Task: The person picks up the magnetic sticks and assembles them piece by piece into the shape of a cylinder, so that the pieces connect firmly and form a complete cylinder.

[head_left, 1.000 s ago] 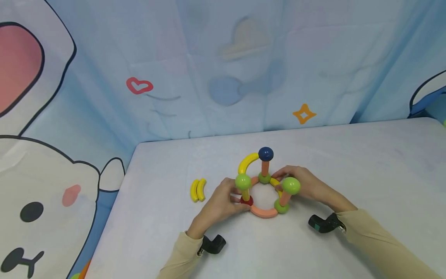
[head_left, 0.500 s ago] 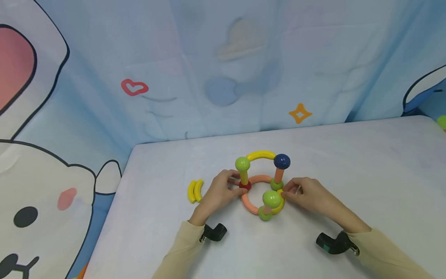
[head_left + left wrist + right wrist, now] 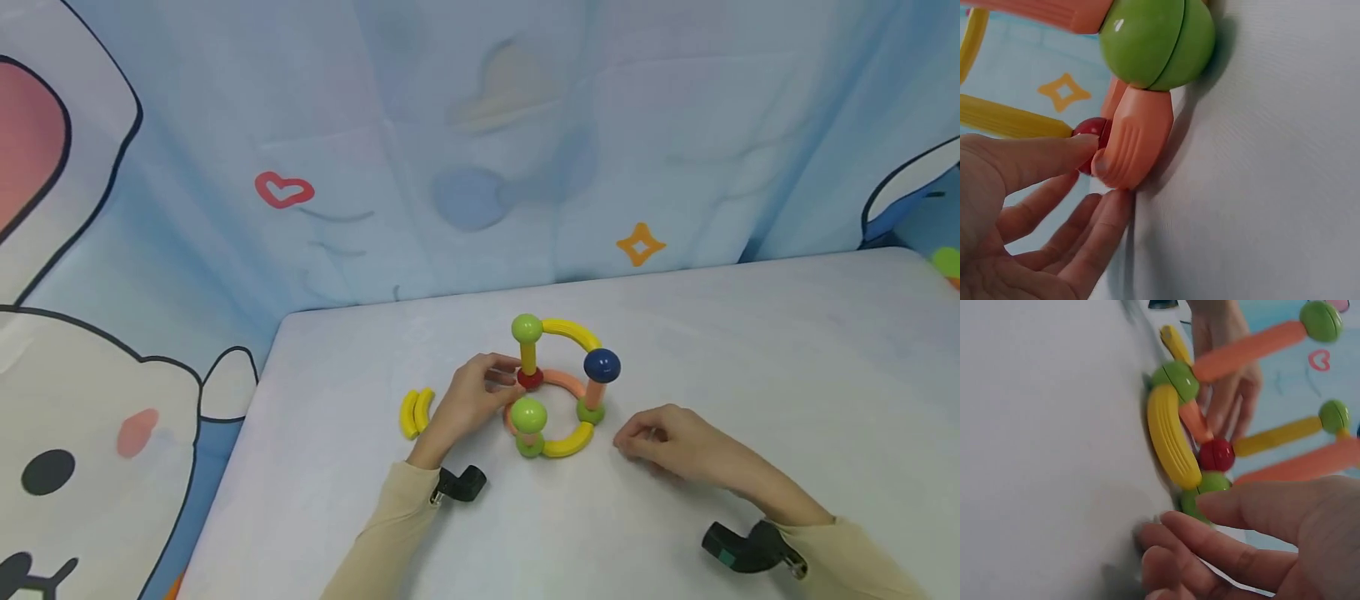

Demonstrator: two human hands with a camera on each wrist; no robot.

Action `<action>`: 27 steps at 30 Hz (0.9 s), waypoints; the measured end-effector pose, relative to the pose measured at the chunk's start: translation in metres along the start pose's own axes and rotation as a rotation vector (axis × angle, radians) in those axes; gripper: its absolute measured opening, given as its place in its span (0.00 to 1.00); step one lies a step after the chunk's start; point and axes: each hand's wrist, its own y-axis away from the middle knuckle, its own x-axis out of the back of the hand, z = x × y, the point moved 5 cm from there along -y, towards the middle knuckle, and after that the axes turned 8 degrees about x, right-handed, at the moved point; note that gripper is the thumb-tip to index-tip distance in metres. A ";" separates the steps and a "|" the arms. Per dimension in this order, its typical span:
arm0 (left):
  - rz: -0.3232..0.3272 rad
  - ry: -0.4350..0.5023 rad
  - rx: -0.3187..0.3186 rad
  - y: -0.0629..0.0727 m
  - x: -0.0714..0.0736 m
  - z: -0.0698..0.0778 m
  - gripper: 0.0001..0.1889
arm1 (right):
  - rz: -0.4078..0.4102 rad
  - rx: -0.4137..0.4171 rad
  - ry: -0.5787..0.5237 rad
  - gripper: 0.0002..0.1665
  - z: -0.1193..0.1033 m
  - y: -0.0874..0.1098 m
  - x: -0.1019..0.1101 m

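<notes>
A toy frame of balls and rods stands on the table, its base a ring of orange and yellow curved rods. My left hand (image 3: 472,396) pinches the red ball (image 3: 530,378) at the ring's far left, the thumb on its near side. From that ball a yellow rod (image 3: 528,357) rises to a green ball (image 3: 527,327). A curved yellow rod (image 3: 572,331) joins it to the blue ball (image 3: 602,365). Nearest me, another green ball (image 3: 528,414) tops an orange rod. My right hand (image 3: 678,442) lies right of the ring, apart from it, fingers loosely curled and holding nothing.
Two loose curved yellow rods (image 3: 408,414) lie side by side to the left of my left hand, partly covered by it. A white cloth covers the table (image 3: 600,533). Behind hangs a blue printed curtain (image 3: 420,233).
The toy frame has turned clockwise, bringing the blue ball to the right and the near green ball leftward. My right hand has let go of the ring and drawn back toward me.
</notes>
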 end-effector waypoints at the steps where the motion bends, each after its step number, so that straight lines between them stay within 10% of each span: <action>1: -0.002 -0.003 0.015 0.002 0.001 -0.001 0.20 | 0.019 -0.006 0.004 0.10 0.003 -0.001 0.004; 15: -0.024 -0.047 0.079 0.015 -0.001 -0.002 0.19 | 0.059 0.159 -0.092 0.19 0.000 -0.061 0.025; 27: -0.019 -0.041 0.061 0.008 -0.005 0.003 0.16 | 0.034 0.130 -0.057 0.23 -0.004 -0.055 0.018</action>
